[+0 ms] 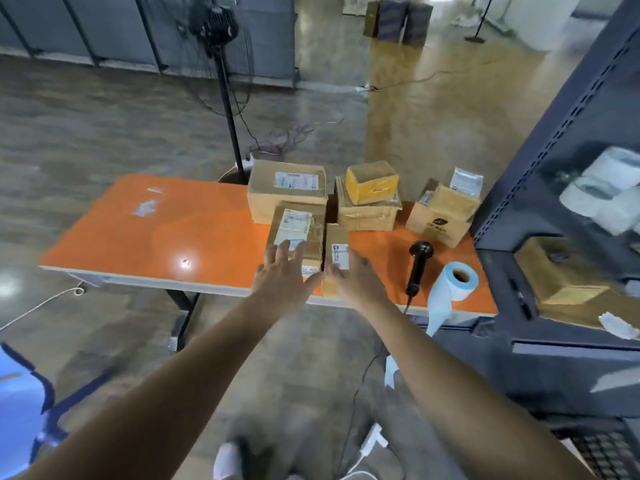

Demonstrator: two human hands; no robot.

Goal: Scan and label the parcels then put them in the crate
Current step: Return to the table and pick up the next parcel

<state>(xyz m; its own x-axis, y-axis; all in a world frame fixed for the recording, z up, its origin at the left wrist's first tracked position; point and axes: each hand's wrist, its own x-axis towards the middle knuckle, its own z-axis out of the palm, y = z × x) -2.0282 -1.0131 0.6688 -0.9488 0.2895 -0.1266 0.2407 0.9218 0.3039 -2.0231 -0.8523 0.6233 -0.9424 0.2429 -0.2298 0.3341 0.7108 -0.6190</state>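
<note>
Several cardboard parcels sit on the orange table. Nearest me are a flat labelled parcel and a narrow labelled parcel side by side at the front edge. My left hand reaches out with fingers spread over the flat parcel's near end. My right hand is spread against the narrow parcel's near right side. Neither hand has closed on anything. A black handheld scanner lies to the right, beside a blue label roll.
Behind stand a large box, a yellow box on a taped box, and an open box. A dark metal shelf rack rises at right. A fan stand is behind the table, a blue crate lower left.
</note>
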